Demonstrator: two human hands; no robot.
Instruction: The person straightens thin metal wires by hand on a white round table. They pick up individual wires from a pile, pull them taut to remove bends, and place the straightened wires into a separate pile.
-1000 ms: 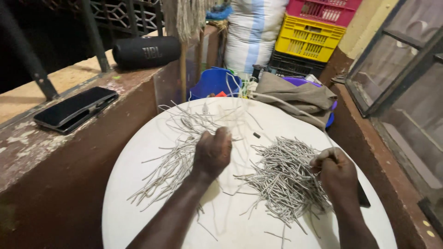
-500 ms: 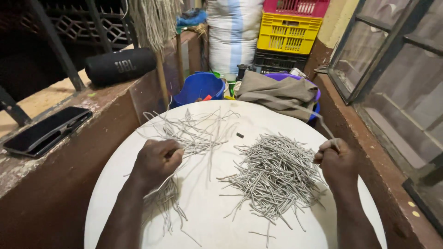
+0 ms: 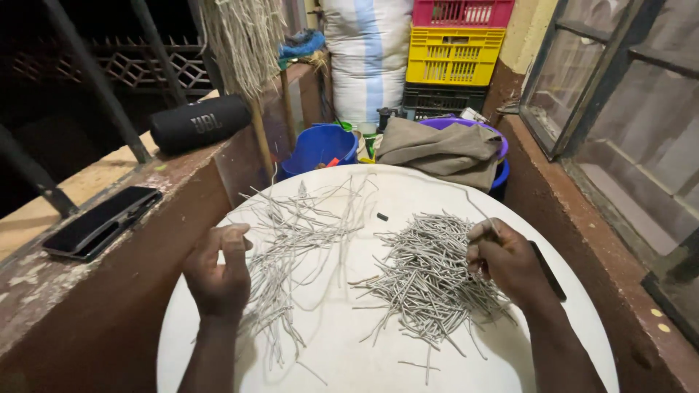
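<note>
On white table (image 3: 378, 349), right hand (image 3: 510, 263) fingers pinch grey strand (image 3: 477, 206); left hand (image 3: 218, 273) curled.

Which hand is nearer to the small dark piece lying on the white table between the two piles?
The left hand looks slightly nearer, down-left of the small dark piece across the long sticks. The right hand lies down-right, beyond the short sticks.

Warm overhead light, bright white tabletop (image 3: 378, 342), dark upper left, sharp focus, mild edge distortion
</note>
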